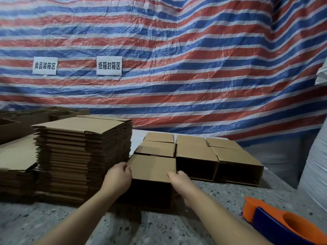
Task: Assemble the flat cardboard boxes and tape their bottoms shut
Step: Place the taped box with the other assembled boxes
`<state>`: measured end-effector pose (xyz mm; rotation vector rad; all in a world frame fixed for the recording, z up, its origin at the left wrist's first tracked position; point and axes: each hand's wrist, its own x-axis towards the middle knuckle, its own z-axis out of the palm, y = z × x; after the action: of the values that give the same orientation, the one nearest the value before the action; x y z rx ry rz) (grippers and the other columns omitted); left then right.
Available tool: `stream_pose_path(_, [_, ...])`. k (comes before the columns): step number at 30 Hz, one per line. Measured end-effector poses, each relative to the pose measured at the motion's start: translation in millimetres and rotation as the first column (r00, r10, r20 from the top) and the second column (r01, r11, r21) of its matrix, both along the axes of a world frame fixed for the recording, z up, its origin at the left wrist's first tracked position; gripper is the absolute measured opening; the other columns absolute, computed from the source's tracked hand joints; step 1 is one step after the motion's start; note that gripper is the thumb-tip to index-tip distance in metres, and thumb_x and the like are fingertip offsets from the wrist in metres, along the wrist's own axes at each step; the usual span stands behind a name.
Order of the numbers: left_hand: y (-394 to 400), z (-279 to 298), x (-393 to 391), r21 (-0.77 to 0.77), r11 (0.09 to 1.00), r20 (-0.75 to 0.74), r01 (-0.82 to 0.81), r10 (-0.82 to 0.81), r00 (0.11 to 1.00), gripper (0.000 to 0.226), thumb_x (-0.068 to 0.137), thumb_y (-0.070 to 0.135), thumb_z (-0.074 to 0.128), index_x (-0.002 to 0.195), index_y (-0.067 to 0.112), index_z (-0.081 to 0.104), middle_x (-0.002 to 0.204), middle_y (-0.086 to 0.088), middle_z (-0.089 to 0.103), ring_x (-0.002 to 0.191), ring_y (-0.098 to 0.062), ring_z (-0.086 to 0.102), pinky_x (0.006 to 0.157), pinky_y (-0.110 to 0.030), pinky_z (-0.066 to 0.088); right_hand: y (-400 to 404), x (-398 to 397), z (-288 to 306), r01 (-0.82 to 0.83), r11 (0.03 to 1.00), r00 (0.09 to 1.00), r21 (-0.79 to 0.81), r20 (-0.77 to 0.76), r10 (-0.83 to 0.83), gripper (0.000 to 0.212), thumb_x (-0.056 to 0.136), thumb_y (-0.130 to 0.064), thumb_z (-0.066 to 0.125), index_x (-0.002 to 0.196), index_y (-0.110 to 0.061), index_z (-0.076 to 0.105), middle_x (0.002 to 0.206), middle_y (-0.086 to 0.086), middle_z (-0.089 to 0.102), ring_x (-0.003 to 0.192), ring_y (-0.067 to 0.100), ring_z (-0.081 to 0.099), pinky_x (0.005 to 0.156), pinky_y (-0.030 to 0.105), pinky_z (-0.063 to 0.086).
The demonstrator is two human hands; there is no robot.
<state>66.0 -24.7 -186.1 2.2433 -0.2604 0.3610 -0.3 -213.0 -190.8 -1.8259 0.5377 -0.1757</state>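
Observation:
An assembled cardboard box point(153, 167) lies on its side on the speckled table point(109, 227), its open end facing me. My left hand point(118, 177) grips its left edge with curled fingers. My right hand point(179, 183) holds its right front edge, thumb on top. A tall stack of flat boxes point(83, 156) stands just left of it. An orange and blue tape dispenser point(276, 221) lies at the lower right, apart from both hands.
Several assembled boxes point(217, 156) lie in rows behind and to the right of the held one. More flat cardboard point(16, 154) and open boxes point(35, 117) sit at the left. A striped tarp point(177, 59) hangs behind the table, a white sack point(313, 170) at the right.

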Motion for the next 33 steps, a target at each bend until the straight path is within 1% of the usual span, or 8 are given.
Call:
stream_pose_path(4, [-4,-2,9,0.011,1.000,0.017,0.005,-0.005,1.000,0.024,0.102,0.018,0.042,0.092,0.006,0.060,0.098,-0.015,0.066,0.098,-0.032,0.060,0.083,-0.036,0.044,-3,13,0,-0.008,1.000,1.000,-0.012,-0.022,0.008,0.051,0.098,-0.039,0.042,0.142,-0.014,0.044,0.138,0.005,0.052,0.126,0.027,0.050,0.111,0.046,0.042])
stream_pose_path(11, [-7,-2,14,0.002,1.000,0.081,-0.028,0.028,0.996,0.027,0.103,0.016,0.039,0.100,0.002,0.062,0.100,-0.016,0.064,0.102,-0.036,0.059,0.080,-0.035,0.040,-6,22,-1,-0.006,1.000,1.000,-0.026,-0.029,0.006,0.050,0.098,-0.039,0.042,0.141,-0.015,0.045,0.134,0.004,0.054,0.121,0.025,0.052,0.109,0.045,0.044])
stream_pose_path(14, [-6,3,3,-0.023,0.999,0.254,-0.022,0.027,0.967,0.021,0.100,0.010,0.044,0.087,0.002,0.058,0.089,-0.015,0.060,0.091,-0.037,0.058,0.071,-0.035,0.032,-6,21,2,0.005,0.999,0.999,-0.034,-0.043,-0.006,0.058,0.100,-0.047,0.041,0.146,-0.013,0.041,0.142,0.006,0.050,0.128,0.027,0.048,0.109,0.042,0.041])
stream_pose_path(17, [-4,22,-11,0.033,0.999,0.442,0.023,-0.035,0.896,0.018,0.096,0.007,0.053,0.106,-0.003,0.064,0.106,-0.017,0.064,0.100,-0.033,0.060,0.087,-0.037,0.043,-6,17,8,0.030,0.998,0.999,-0.046,-0.032,-0.032,0.068,0.100,-0.055,0.037,0.152,-0.011,0.036,0.153,0.008,0.043,0.138,0.030,0.042,0.107,0.039,0.038])
stream_pose_path(19, [1,45,-18,0.076,0.996,0.556,0.044,-0.079,0.828,0.021,0.092,0.004,0.058,0.110,-0.004,0.065,0.110,-0.017,0.066,0.101,-0.033,0.062,0.090,-0.038,0.046,-8,16,14,0.035,0.994,0.999,-0.100,-0.015,-0.036,0.065,0.099,-0.056,0.037,0.145,-0.011,0.043,0.146,0.007,0.048,0.131,0.029,0.048,0.101,0.039,0.040])
stream_pose_path(23, [19,98,-21,0.173,0.985,0.696,-0.017,-0.110,0.710,0.016,0.089,0.004,0.060,0.103,-0.002,0.065,0.103,-0.019,0.066,0.090,-0.038,0.062,0.077,-0.045,0.051,-9,12,34,0.049,0.964,0.997,-0.261,0.074,-0.031,0.049,0.096,-0.049,0.042,0.126,-0.011,0.053,0.119,0.007,0.055,0.107,0.025,0.054,0.086,0.034,0.040])
stream_pose_path(29, [47,140,5,0.429,0.845,0.629,-0.320,-0.026,0.777,0.041,0.095,0.036,0.051,0.124,0.007,0.058,0.131,-0.011,0.058,0.125,-0.031,0.049,0.105,-0.044,0.035,-3,10,82,0.081,0.875,0.993,-0.478,0.113,-0.031,0.059,0.101,-0.046,0.037,0.142,-0.004,0.043,0.140,0.014,0.053,0.126,0.031,0.053,0.097,0.037,0.042])
stream_pose_path(33, [57,143,19,0.626,0.702,0.466,-0.339,0.012,0.885,0.060,0.094,0.058,0.042,0.134,0.015,0.050,0.139,-0.008,0.051,0.132,-0.029,0.041,0.110,-0.044,0.031,-1,11,97,0.084,0.845,0.991,-0.528,0.134,-0.014,0.062,0.101,-0.050,0.036,0.145,-0.006,0.041,0.141,0.014,0.054,0.122,0.028,0.053,0.097,0.037,0.042])
